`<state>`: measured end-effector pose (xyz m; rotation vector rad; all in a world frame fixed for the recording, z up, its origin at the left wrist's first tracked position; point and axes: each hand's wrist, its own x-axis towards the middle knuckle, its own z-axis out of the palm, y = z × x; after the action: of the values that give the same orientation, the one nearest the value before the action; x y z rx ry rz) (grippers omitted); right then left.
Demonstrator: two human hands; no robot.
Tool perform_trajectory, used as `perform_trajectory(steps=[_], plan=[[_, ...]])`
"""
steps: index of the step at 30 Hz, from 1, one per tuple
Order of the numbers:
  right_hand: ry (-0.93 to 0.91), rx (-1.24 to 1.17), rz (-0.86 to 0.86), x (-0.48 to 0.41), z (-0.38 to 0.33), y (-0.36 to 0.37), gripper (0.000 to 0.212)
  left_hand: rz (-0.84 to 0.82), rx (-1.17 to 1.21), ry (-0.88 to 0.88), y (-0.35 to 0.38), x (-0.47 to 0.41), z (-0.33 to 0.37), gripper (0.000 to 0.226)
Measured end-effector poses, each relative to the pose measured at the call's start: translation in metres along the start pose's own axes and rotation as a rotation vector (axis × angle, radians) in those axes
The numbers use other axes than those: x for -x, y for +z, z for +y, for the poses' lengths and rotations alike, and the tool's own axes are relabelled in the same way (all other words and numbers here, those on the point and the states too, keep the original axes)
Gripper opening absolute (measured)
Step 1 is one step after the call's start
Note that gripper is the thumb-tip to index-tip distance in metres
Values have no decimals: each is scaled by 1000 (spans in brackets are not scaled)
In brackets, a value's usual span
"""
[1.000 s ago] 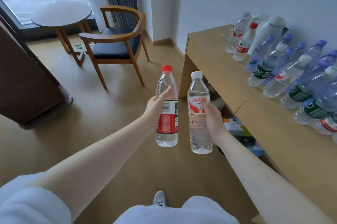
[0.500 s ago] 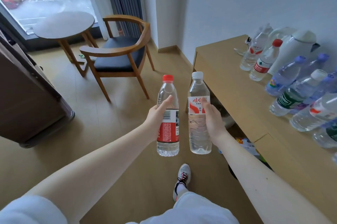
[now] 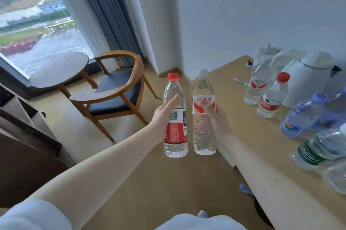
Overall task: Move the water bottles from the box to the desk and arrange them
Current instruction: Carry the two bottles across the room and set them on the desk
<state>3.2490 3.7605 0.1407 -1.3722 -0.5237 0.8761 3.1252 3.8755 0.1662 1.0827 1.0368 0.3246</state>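
L hand (image 3: 162, 117) grip is wrapping a red-capped bottle (image 3: 175, 132) and R hand (image 3: 217, 119) grip a white-capped bottle (image 3: 203, 136). Both are clear ribbed plastic, upright, hanging by the wooden tabletop (image 3: 252, 136) edge. White kettle (image 3: 309, 80) & blue-tinted bottles (image 3: 303, 115) are crowding its wall side.
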Motion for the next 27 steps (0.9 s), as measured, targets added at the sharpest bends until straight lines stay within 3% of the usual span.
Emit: perform_trajectory(steps=[6,10,15,22,27], plan=[[-16,26,102,-32,-15,-40,58,-100,-67,51,48,-43,29,44],[-26,44,212,-42,-15,-71,53,-199,-156,82,84,-69,38,40],[-41,0,434,-46,-11,-101,54,-383,-255,74,130,-98,41,60],[-79,-60,803,-58,-21,-122,48,-690,-362,65,181,-137,61,30],[-58,-44,987,-60,-27,-122,44,-846,-390,98,194,-157,78,54]])
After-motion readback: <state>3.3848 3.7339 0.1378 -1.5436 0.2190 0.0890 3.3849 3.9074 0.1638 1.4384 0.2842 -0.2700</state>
